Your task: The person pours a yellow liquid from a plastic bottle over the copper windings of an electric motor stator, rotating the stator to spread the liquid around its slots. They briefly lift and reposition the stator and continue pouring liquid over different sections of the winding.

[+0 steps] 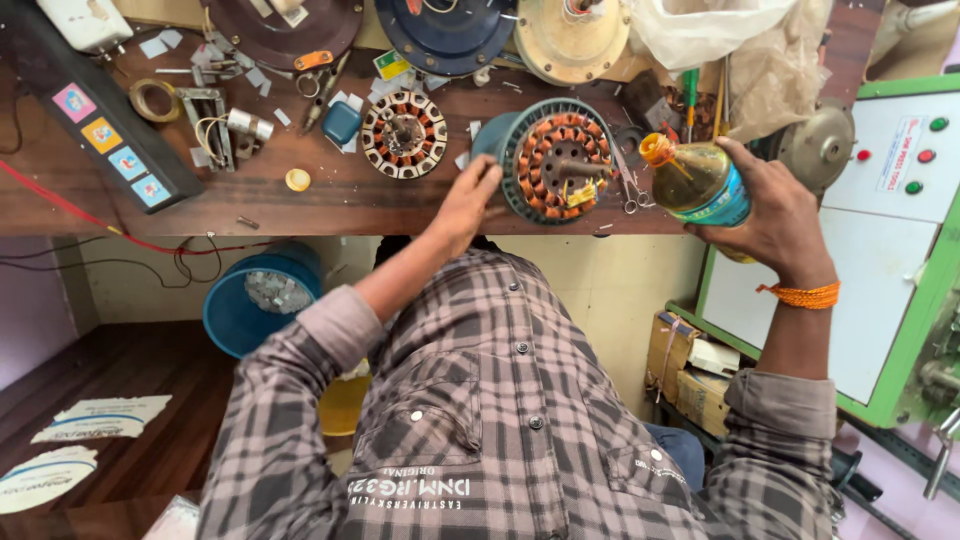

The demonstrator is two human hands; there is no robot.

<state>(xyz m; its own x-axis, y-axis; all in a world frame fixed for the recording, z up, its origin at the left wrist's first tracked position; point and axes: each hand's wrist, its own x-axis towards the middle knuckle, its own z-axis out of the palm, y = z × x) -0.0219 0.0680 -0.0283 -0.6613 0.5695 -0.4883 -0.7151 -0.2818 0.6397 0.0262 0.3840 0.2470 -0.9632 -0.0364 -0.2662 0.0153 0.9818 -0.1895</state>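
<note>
My left hand [465,205] grips the left rim of a teal motor housing [505,135] that stands tilted on the wooden bench [330,195]. Inside it is a stator with copper windings [555,160], facing me. My right hand [780,215] holds a clear bottle of yellow oil [700,180] with an orange cap. The bottle is tipped so that its cap points left at the stator's right side. An orange thread band is on my right wrist.
A second bare stator [403,133] lies left of the housing, with scissors [630,190], a tape roll [153,100] and small parts around. Round motor covers [450,30] sit at the bench's back. Below are a blue bucket [250,300] and cardboard boxes [690,370]. A green-framed control cabinet [900,230] stands right.
</note>
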